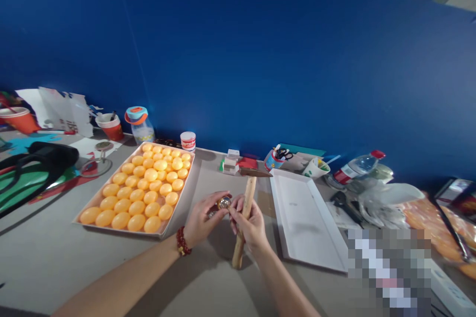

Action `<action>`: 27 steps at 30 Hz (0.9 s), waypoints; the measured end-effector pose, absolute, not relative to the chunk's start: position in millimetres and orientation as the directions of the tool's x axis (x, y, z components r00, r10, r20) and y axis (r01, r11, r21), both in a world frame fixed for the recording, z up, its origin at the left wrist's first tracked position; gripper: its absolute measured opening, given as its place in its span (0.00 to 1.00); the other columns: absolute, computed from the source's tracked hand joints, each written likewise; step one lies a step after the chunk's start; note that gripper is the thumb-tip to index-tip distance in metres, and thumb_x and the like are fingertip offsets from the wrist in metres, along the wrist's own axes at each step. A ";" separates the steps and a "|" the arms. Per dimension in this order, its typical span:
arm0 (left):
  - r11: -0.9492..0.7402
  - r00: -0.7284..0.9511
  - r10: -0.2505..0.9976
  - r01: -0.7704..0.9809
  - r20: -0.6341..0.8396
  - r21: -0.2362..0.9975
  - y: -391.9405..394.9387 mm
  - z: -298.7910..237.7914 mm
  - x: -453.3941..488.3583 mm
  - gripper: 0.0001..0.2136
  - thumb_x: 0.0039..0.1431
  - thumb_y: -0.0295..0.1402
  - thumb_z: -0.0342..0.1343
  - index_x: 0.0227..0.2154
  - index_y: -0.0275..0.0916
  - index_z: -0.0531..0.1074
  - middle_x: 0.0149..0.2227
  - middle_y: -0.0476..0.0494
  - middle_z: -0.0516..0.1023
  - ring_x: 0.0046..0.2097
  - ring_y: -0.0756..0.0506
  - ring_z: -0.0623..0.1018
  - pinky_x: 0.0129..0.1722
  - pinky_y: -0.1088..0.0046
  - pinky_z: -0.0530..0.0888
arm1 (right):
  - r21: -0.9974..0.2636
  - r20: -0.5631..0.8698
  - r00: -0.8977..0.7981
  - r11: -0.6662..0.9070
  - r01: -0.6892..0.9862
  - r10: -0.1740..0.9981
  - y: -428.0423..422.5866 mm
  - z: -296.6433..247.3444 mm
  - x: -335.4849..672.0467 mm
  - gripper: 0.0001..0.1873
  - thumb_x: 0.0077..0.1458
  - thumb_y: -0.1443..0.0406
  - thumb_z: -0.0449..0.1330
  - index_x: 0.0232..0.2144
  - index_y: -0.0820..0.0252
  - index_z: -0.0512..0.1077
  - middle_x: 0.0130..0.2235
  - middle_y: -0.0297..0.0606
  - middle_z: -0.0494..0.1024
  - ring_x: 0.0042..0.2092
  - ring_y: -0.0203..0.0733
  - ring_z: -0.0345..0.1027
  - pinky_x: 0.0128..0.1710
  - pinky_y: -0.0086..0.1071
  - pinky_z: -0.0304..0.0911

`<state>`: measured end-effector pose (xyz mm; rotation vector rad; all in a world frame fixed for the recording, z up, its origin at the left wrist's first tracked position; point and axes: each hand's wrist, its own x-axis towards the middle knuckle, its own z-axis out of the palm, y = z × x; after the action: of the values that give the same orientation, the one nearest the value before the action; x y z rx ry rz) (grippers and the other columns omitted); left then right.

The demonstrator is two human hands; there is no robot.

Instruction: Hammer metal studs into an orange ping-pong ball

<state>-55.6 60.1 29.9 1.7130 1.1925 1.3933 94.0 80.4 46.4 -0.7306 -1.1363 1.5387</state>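
Observation:
My left hand (203, 218) pinches a small round shiny metal object (224, 202) between thumb and fingers, just above the grey table (55, 262). My right hand (250, 223) is wrapped round the wooden handle of a hammer (246, 210), and its fingertips also touch the metal object. The hammer stands nearly upright, its dark metal head (256, 172) at the top and the handle's butt near the table. A bead bracelet (182, 241) sits on my left wrist. To the left lies a shallow tray (177, 211) full of several yellow egg-shaped balls (143, 185).
An empty white rectangular tray (307, 218) lies to the right. Along the blue wall stand a red cup (111, 127), a clear bottle with a blue lid (138, 124), a small white jar (188, 140), a pen cup (275, 158) and a water bottle (357, 166). A dark bag (33, 168) is at left.

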 end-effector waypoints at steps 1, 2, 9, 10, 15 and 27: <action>-0.399 0.036 0.914 0.258 0.403 0.880 60.0 29.8 -55.5 0.18 0.61 0.36 0.54 0.53 0.42 0.68 0.53 0.40 0.74 0.50 0.41 0.76 0.47 0.67 0.75 | -0.926 0.103 -0.271 -0.007 -0.378 0.957 80.4 46.3 94.0 0.16 0.48 0.62 0.68 0.26 0.58 0.62 0.32 0.30 0.67 0.22 0.27 0.61 0.13 0.19 0.58; -0.398 0.038 0.915 0.256 0.403 0.881 60.0 29.5 -55.5 0.18 0.61 0.36 0.54 0.53 0.42 0.68 0.53 0.40 0.74 0.50 0.41 0.76 0.47 0.67 0.75 | -0.926 0.103 -0.270 -0.007 -0.378 0.957 80.4 46.1 94.0 0.16 0.48 0.62 0.68 0.26 0.58 0.62 0.32 0.30 0.67 0.22 0.27 0.61 0.13 0.19 0.58; -0.389 0.031 0.918 0.262 0.395 0.883 60.4 29.2 -55.4 0.18 0.60 0.37 0.54 0.53 0.42 0.68 0.51 0.39 0.75 0.50 0.42 0.76 0.46 0.66 0.75 | -0.924 0.127 -0.272 0.014 -0.381 0.954 82.1 43.1 94.5 0.15 0.48 0.62 0.67 0.27 0.58 0.63 0.32 0.30 0.66 0.23 0.28 0.62 0.13 0.21 0.59; -0.386 0.031 0.919 0.265 0.392 0.884 60.4 29.4 -55.3 0.18 0.60 0.37 0.54 0.53 0.42 0.69 0.51 0.39 0.75 0.50 0.42 0.76 0.47 0.65 0.75 | -0.926 0.128 -0.271 0.017 -0.378 0.954 82.2 43.0 94.5 0.15 0.49 0.62 0.67 0.27 0.58 0.62 0.32 0.30 0.66 0.23 0.28 0.62 0.13 0.21 0.59; -0.381 0.027 0.921 0.269 0.389 0.885 60.8 28.7 -54.6 0.18 0.60 0.38 0.54 0.53 0.42 0.69 0.51 0.39 0.75 0.49 0.42 0.76 0.46 0.65 0.75 | -0.932 0.128 -0.257 0.027 -0.362 0.958 81.4 44.4 93.9 0.15 0.49 0.63 0.67 0.26 0.58 0.62 0.32 0.30 0.66 0.23 0.28 0.62 0.14 0.21 0.60; -0.365 0.034 0.929 0.239 0.368 0.900 61.7 28.3 -54.6 0.17 0.60 0.38 0.55 0.51 0.41 0.69 0.50 0.39 0.75 0.48 0.42 0.76 0.46 0.66 0.75 | -0.929 0.138 -0.305 0.016 -0.369 0.942 84.8 40.4 97.4 0.13 0.51 0.64 0.66 0.28 0.58 0.63 0.32 0.30 0.66 0.24 0.29 0.63 0.14 0.21 0.61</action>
<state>-54.6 61.7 28.3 1.6719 1.1960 1.3695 97.4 84.8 40.4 -0.6967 -1.1885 1.5356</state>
